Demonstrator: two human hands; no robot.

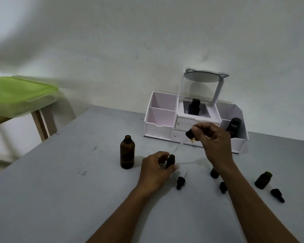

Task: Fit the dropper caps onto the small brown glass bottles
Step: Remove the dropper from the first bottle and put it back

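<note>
On the grey tabletop (60,190), near its middle, the left hand (155,168) curls round a small brown bottle (170,161) and holds it slightly tilted, open mouth up. Above and to the right, the right hand (213,142) pinches a black dropper cap (189,134) between thumb and fingertips. The cap's glass pipette (176,149) slants down to the left, its tip close to the bottle's mouth; whether it has gone in cannot be told.

A tall bottle (127,152), brown and uncapped, stands upright just left of the left hand. A loose dropper (180,181) lies beside the left wrist. A second bottle (214,173) stands partly hidden behind the right forearm, with a second dropper (223,187) near it. Farther right a third bottle (263,180) stands open, and a third dropper (277,195) lies just beside it.

At the tabletop's far edge, against the wall, sits a white organizer (160,126) with a round mirror (198,77) above it. A dark bottle (194,106) shows in its middle compartment, and a black tube (233,126) marked "Kahf" leans in the right one. A green-lidded box (16,92), blurred, rests on a stand at far left.
</note>
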